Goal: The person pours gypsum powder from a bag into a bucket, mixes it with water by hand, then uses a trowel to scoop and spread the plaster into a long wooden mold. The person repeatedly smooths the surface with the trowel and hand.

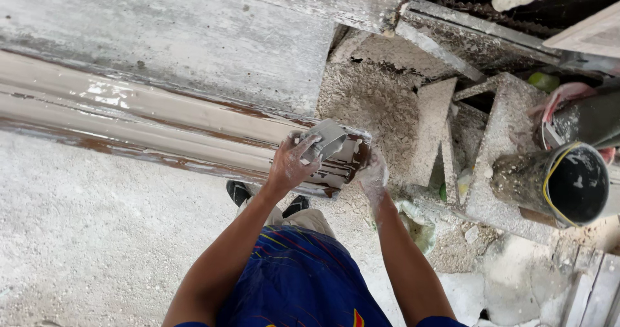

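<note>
Plaster dust is coating both hands of a worker who is standing at the end of a long brown moulding form (161, 123) lying across a rough white floor (77, 236). The left hand (292, 165) is closing its fingers around a grey scraper (326, 140) and pressing it onto the form's end; the right hand (373, 175) is cupping that end from the side, fingers pressed against it. Most of the form's channels are looking smooth and wet, while brown streaks and white smears are showing near the end being worked, which suggests finishing there is not yet done. A black-mouthed bucket (568, 185) is lying tipped among rubble well apart.
</note>
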